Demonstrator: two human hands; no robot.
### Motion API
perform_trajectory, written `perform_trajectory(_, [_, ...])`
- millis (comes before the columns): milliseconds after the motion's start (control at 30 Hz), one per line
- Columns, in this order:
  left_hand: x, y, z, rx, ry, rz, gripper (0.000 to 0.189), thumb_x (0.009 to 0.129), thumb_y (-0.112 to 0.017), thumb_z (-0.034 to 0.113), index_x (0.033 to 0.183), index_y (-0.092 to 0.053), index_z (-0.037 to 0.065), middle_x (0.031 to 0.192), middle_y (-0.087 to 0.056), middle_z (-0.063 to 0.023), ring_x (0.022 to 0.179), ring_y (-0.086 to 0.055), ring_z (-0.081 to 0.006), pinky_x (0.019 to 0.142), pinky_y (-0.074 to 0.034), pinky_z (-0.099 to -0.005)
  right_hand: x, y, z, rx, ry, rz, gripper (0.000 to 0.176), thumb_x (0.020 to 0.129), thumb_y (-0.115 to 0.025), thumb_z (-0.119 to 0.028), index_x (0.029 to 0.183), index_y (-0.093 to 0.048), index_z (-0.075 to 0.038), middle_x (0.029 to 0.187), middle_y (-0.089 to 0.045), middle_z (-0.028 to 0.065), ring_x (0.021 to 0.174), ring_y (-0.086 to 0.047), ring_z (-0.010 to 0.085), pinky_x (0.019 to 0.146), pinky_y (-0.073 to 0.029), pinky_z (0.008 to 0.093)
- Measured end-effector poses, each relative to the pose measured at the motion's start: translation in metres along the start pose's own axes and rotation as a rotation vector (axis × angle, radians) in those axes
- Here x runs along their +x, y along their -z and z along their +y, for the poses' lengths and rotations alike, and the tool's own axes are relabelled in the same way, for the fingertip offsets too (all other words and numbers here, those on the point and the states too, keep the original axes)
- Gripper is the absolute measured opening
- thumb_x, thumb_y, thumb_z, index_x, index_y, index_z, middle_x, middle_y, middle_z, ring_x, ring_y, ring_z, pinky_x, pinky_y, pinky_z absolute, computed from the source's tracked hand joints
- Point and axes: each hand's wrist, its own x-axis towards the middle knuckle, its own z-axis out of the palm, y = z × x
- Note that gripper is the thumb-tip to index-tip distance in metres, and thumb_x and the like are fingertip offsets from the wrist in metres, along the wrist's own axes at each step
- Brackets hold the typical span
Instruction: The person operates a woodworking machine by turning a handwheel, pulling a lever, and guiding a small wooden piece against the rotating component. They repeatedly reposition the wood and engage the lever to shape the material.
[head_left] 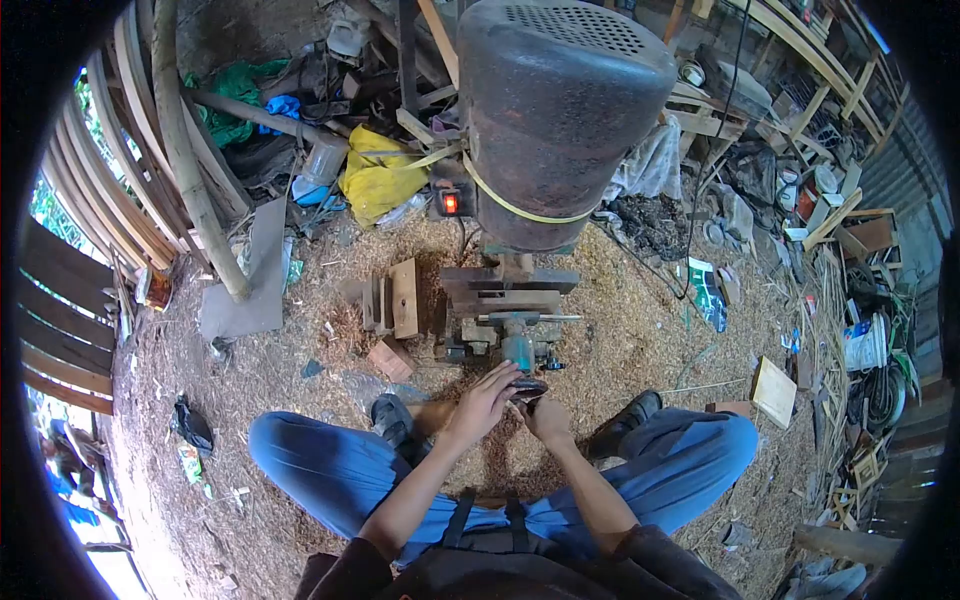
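A dark handwheel (529, 385) sits at the near end of a machine vise (515, 350) with a green body, low in front of me. My left hand (487, 397) lies over the wheel's left side, its fingers stretched forward along the rim. On the lower right, my right hand (546, 419) is closed at the wheel, apparently round its handle, which the fingers largely hide. Above the vise stands a large dark machine head (560, 120) with a perforated top and a yellow band. A switch (450, 204) glows red on its left side.
Wood blocks (403, 298) and a reddish block (390, 361) lie left of the vise. Wood shavings (330, 260) cover the floor. A yellow sack (382, 178) lies behind, and a thick pole (185, 150) leans at left. A pale board (774, 393) is at right.
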Motion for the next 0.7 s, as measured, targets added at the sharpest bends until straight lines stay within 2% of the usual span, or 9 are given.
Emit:
perform_trajectory(167, [0.0, -0.001, 0.0, 0.001, 0.006, -0.007, 0.03, 0.097, -0.06, 0.008, 0.126, -0.062, 0.001, 0.139, -0.058, -0.0167, 0.135, -0.051, -0.0331, 0.111, -0.044, -0.042, -0.002, 0.003, 0.0, 0.018, 0.008, 0.027, 0.047, 0.089, -0.066, -0.049, 0.091, -0.073, -0.003, 0.084, -0.073, 0.0209, 0.08, -0.074, 0.0372, 0.074, -0.059, 0.0481])
perform_trajectory(367, [0.0, -0.003, 0.0, -0.02, 0.022, -0.006, 0.029, 0.097, -0.059, 0.008, 0.126, -0.062, 0.0, 0.14, -0.058, -0.0171, 0.136, -0.05, -0.0333, 0.111, -0.043, -0.0418, -0.005, 0.01, -0.001, -0.02, 0.028, 0.008, 0.043, 0.09, -0.066, -0.048, 0.087, -0.077, -0.007, 0.083, -0.074, 0.02, 0.079, -0.073, 0.0375, 0.073, -0.059, 0.0482])
perform_trajectory(467, [0.0, -0.003, 0.002, -0.014, 0.026, -0.009, 0.029, 0.098, -0.059, 0.008, 0.126, -0.061, 0.0, 0.14, -0.058, -0.0172, 0.136, -0.05, -0.033, 0.112, -0.043, -0.0418, -0.008, 0.015, -0.002, -0.011, 0.003, 0.007, 0.042, 0.09, -0.064, -0.05, 0.088, -0.079, -0.011, 0.083, -0.073, 0.0194, 0.079, -0.073, 0.0379, 0.073, -0.058, 0.0481])
perform_trajectory(700, [0.001, -0.001, 0.002, -0.035, 0.054, -0.022, 0.03, 0.098, -0.058, 0.008, 0.127, -0.062, 0.001, 0.141, -0.057, -0.0165, 0.137, -0.048, -0.0333, 0.113, -0.042, -0.0417, 0.006, 0.005, 0.025, 0.061, 0.089, -0.052, 0.044, 0.089, -0.064, -0.057, 0.097, -0.08, -0.017, 0.085, -0.074, 0.0175, 0.081, -0.072, 0.0367, 0.075, -0.058, 0.0481])
